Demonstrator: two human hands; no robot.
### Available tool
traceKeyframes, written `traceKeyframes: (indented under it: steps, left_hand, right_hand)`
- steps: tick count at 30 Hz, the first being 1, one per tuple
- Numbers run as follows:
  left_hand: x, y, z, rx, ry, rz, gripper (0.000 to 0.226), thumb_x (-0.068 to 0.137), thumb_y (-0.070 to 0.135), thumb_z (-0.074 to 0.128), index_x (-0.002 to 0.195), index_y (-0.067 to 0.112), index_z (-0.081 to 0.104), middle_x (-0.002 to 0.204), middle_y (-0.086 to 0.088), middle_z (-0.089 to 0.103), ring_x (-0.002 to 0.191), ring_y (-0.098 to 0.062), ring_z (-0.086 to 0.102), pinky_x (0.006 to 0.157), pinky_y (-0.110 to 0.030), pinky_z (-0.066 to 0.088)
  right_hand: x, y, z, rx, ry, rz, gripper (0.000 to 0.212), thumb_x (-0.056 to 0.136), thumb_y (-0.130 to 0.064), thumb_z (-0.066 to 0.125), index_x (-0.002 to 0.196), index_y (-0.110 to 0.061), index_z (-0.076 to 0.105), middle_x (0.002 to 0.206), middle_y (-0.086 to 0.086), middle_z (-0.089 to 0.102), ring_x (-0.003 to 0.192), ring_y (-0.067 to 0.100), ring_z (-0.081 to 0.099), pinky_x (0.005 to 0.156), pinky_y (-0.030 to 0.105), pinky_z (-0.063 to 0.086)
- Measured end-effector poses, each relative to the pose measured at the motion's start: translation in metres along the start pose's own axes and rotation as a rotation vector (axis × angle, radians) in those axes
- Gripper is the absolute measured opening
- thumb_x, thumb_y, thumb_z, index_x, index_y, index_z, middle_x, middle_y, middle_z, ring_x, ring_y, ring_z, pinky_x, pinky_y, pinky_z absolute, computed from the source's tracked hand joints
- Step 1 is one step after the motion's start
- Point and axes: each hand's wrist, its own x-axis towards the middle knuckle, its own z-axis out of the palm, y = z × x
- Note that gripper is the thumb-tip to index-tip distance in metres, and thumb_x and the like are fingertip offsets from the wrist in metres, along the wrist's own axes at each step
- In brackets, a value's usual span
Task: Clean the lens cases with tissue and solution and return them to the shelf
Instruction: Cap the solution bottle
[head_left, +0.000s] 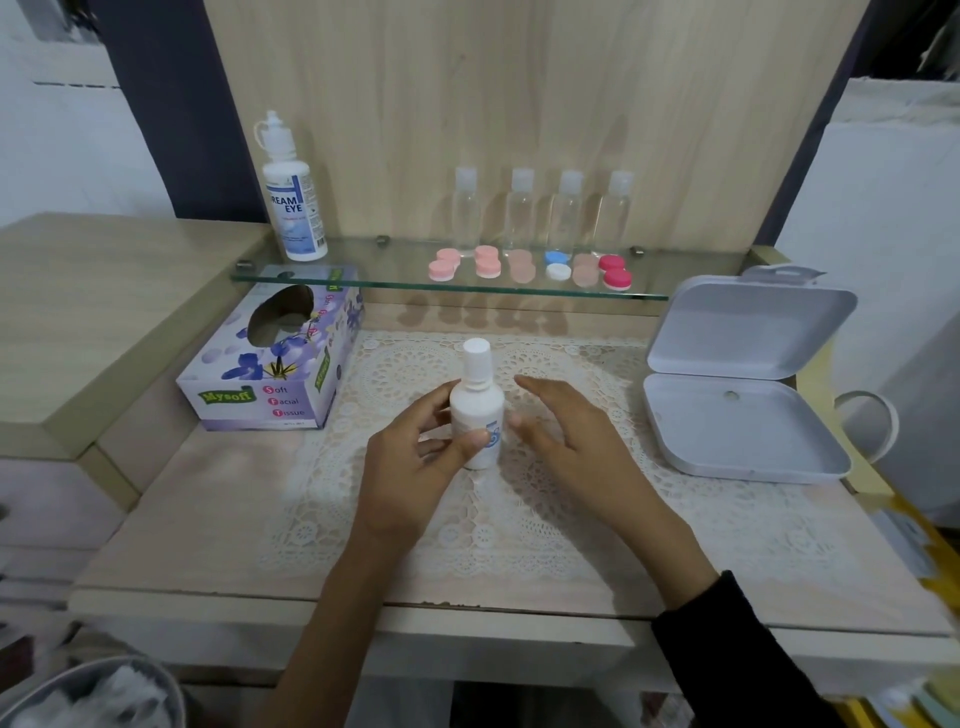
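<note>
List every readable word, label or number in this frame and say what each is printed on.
"REAM EYE": tall solution bottle on the glass shelf; first letter hidden, fine print unreadable.
"Mysoft": tissue box, front corner.
"Soft Facial Tissue": same box, front face.
Small white bottle in the left hand: blue mark, unreadable.
Elsewhere: none.

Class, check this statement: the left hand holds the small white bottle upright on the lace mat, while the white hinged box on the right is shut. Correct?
Not quite. The head view shows the white hinged box open, lid raised. The rest stands: the left hand holds the small white bottle upright on the lace mat.
</note>
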Motion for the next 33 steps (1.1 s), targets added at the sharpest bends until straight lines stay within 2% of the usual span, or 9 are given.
traceKeyframes:
  steps: [3,7,12,16,19,22,27,31,33]
  left_hand:
    - [-0.001,0.001,0.000,0.006,0.046,0.004,0.047,0.076,0.016,0.075,0.109,0.043,0.056,0.100,0.034,0.063,0.100,0.007,0.059,0.075,-0.012,0.049]
    - [-0.002,0.000,0.001,0.008,0.108,-0.007,0.047,0.072,0.017,0.078,0.108,0.041,0.058,0.097,0.030,0.066,0.097,0.005,0.061,0.075,-0.013,0.051]
    - [0.001,-0.003,0.000,-0.005,0.134,-0.044,0.047,0.071,0.016,0.079,0.106,0.040,0.060,0.098,0.027,0.067,0.098,0.001,0.062,0.075,-0.017,0.053]
    - [0.005,-0.002,0.000,-0.032,0.133,-0.084,0.044,0.072,0.013,0.079,0.103,0.039,0.062,0.093,0.028,0.068,0.096,0.005,0.062,0.071,-0.009,0.048]
    - [0.011,0.001,-0.004,-0.015,0.107,-0.115,0.042,0.070,0.015,0.080,0.101,0.038,0.063,0.095,0.022,0.070,0.096,0.003,0.063,0.076,-0.014,0.049]
    - [0.023,0.010,-0.013,0.030,0.114,-0.115,0.045,0.069,0.016,0.081,0.105,0.034,0.062,0.102,0.019,0.067,0.097,0.000,0.063,0.084,-0.021,0.050]
    - [0.062,0.036,-0.031,0.130,0.186,-0.036,0.055,0.070,0.020,0.080,0.121,0.018,0.060,0.109,0.011,0.064,0.096,0.004,0.060,0.076,-0.011,0.048]
    - [0.107,0.051,-0.044,0.095,0.323,0.032,0.051,0.070,0.023,0.082,0.117,0.015,0.063,0.107,0.004,0.069,0.095,-0.005,0.065,0.084,-0.028,0.054]
    - [0.133,0.055,-0.048,0.093,0.372,0.046,0.048,0.070,0.022,0.082,0.114,0.013,0.064,0.103,0.004,0.069,0.090,-0.003,0.066,0.085,-0.030,0.055]
  right_hand:
    - [-0.013,0.009,0.002,-0.132,-0.021,-0.014,0.049,0.099,-0.044,0.044,0.143,-0.021,0.045,0.145,-0.003,0.044,0.134,0.011,0.038,0.104,0.022,0.029]
    - [-0.024,0.009,0.005,-0.094,0.010,0.028,0.061,0.085,-0.051,0.049,0.138,-0.020,0.051,0.138,-0.006,0.050,0.126,0.010,0.045,0.103,0.025,0.037]
    - [-0.028,0.009,0.007,-0.140,-0.001,0.043,0.049,0.093,-0.034,0.058,0.137,-0.011,0.053,0.145,-0.001,0.045,0.136,0.013,0.036,0.108,0.019,0.026]
    - [-0.030,0.008,0.010,-0.194,-0.011,0.043,0.054,0.094,-0.039,0.050,0.140,-0.010,0.049,0.150,0.002,0.040,0.141,0.016,0.031,0.117,0.032,0.025]
    - [-0.030,0.008,0.012,-0.216,-0.025,0.048,0.063,0.089,-0.046,0.039,0.141,-0.012,0.047,0.152,0.002,0.038,0.143,0.016,0.027,0.118,0.037,0.023]
    - [-0.031,0.009,0.013,-0.231,-0.024,0.043,0.064,0.089,-0.047,0.036,0.142,-0.013,0.046,0.153,0.001,0.036,0.144,0.015,0.024,0.120,0.035,0.019]
    - [-0.030,0.009,0.013,-0.252,-0.037,0.033,0.066,0.090,-0.048,0.033,0.145,-0.013,0.043,0.155,0.001,0.033,0.146,0.014,0.021,0.121,0.029,0.010]
    - [-0.030,0.011,0.013,-0.253,-0.043,0.033,0.063,0.093,-0.048,0.035,0.146,-0.014,0.041,0.156,0.001,0.030,0.147,0.012,0.017,0.121,0.025,0.005]
    - [-0.030,0.011,0.013,-0.248,-0.044,0.033,0.066,0.090,-0.049,0.032,0.146,-0.015,0.041,0.156,0.001,0.030,0.147,0.012,0.017,0.120,0.024,0.004]
